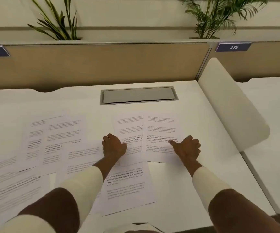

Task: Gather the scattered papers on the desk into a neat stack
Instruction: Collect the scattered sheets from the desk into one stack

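Note:
Several printed white sheets lie scattered over the white desk. My left hand rests with curled fingers on the left edge of a middle sheet, thumb pressing on it. My right hand lies on the right-hand sheet, thumb stretched out flat on the text, other fingers curled. That sheet overlaps the middle one. A near sheet lies under my left forearm. More sheets spread out to the left, overlapping each other, down to a near-left sheet.
A grey cable hatch is set into the desk behind the papers. A beige partition closes the back, with plants above it. A white side divider stands at the right, with a neighbouring desk beyond.

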